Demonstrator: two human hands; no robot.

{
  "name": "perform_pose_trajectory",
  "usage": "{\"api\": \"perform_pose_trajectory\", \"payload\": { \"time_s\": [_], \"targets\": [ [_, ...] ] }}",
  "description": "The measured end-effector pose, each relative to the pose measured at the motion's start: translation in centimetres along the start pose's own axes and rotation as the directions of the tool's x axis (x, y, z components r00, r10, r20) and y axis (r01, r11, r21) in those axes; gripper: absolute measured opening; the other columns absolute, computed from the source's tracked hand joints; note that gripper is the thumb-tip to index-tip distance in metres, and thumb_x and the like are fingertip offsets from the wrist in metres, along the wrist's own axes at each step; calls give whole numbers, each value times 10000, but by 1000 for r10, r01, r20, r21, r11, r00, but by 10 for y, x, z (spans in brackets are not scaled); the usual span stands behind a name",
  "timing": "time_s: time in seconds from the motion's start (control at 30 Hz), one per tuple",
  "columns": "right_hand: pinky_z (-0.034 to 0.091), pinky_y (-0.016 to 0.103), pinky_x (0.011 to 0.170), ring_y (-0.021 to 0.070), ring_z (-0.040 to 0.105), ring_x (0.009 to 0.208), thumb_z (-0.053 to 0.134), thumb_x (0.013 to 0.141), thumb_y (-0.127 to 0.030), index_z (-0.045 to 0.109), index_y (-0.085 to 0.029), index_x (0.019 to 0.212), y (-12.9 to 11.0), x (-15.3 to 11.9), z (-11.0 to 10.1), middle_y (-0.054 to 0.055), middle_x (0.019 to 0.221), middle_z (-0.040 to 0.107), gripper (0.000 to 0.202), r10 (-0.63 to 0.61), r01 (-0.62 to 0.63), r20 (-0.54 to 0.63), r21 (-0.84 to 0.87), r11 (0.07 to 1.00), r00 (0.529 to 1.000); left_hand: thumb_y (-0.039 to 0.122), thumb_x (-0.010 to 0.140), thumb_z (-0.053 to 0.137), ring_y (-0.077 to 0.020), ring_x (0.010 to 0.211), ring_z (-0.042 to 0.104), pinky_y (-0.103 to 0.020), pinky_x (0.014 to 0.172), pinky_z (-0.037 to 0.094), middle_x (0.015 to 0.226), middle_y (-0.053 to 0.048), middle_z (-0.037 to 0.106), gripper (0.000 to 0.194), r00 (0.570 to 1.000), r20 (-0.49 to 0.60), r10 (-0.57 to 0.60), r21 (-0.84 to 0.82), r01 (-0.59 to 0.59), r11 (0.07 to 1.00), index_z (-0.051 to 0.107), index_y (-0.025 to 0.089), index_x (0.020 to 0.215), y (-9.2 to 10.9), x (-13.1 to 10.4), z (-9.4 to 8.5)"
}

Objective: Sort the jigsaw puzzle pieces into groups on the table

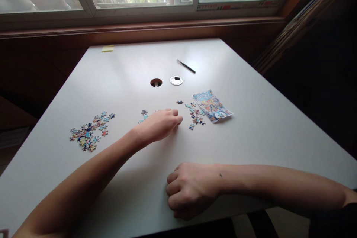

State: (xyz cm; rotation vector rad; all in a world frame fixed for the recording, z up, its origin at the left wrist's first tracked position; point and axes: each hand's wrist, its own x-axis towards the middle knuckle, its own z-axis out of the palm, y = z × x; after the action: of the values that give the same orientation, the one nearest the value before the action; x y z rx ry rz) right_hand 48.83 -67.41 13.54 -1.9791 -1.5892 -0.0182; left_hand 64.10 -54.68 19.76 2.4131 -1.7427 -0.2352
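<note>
My left hand (163,122) reaches over the middle of the table with its fingers curled down; whatever its fingertips hold, if anything, is hidden beneath it. Just behind its wrist, a few joined-looking jigsaw puzzle pieces (144,116) are partly covered. My right hand (191,190) rests in a loose fist near the front edge, the inside of its fingers out of sight. A large pile of puzzle pieces (90,132) lies to the left. A smaller cluster of pieces (195,114) is right of my left hand, with a single dark piece (180,102) above it.
Beside the small cluster lies a colourful printed picture sheet (213,106). Farther back are a black pen (186,66), a round cable hole (156,82), its silver cover (176,80) and a yellow sticky note (107,48). The white table (134,67) meets a window wall.
</note>
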Motion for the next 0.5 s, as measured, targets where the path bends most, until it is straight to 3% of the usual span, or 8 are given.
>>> {"api": "perform_pose_trajectory", "payload": {
  "time_s": [0.5],
  "targets": [
    [316, 294, 545, 146, 453, 688, 588, 938, -375, 459, -218, 689, 0, -2, 1, -22, 692, 558, 321, -1, 1, 3, 20, 1000, 1000, 102, 939, 466, -179, 825, 578, -283, 661, 380, 931, -56, 618, 185, 999, 20, -31, -49, 32, 998, 621, 169, 863, 1, -1, -4]
  ]
}}
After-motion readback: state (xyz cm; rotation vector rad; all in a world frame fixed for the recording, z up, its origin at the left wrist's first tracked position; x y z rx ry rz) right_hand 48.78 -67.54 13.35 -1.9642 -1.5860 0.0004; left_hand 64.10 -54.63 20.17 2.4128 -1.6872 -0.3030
